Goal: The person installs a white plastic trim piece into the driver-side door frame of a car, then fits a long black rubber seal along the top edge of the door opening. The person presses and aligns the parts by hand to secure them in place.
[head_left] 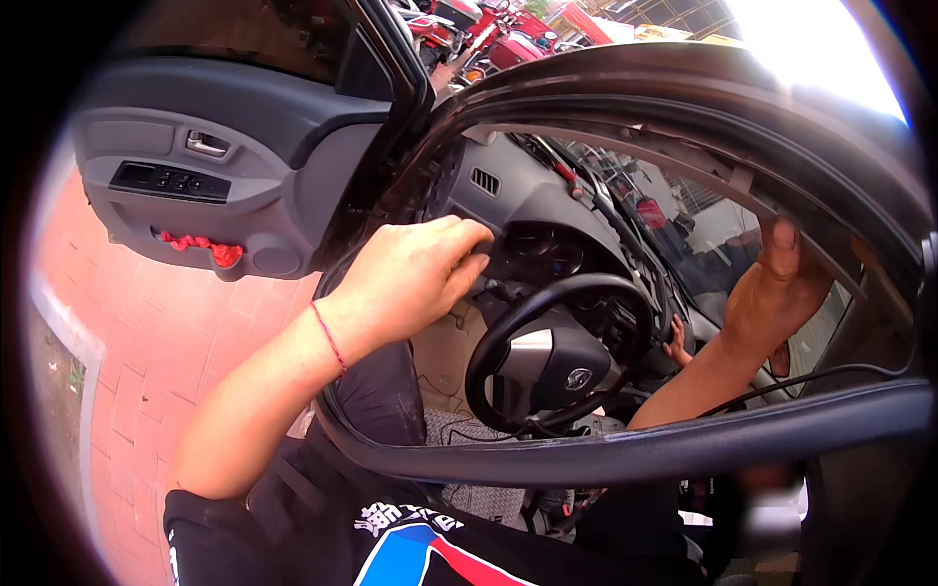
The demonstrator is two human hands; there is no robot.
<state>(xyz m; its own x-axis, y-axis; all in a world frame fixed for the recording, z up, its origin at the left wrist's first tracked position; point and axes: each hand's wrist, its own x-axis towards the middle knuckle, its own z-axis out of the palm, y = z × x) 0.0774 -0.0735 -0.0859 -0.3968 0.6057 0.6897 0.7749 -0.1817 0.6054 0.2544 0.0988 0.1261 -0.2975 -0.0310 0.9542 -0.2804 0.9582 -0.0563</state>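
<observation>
My left hand (420, 273) is raised in front of the car's open doorway, closed, with the thumb and fingers curled together. Anything between its fingertips is too hidden to make out. A thin red string bracelet (328, 337) circles that wrist. My right hand (782, 273) reaches inside, up by the upper windshield edge. Its thumb rests against the grey trim (743, 181) along the frame, while the other fingers are mostly hidden. Below and between my hands is a black steering wheel (562, 356). The dark rubber seal (606, 115) borders the door opening.
The door (234, 166) stands wide at the left, with red cloth (200, 246) in its pocket. Another person's hand (676, 342) shows beyond the steering wheel. A black cable (782, 386) hangs at the right. Red motorcycles (498, 39) stand outside on paving.
</observation>
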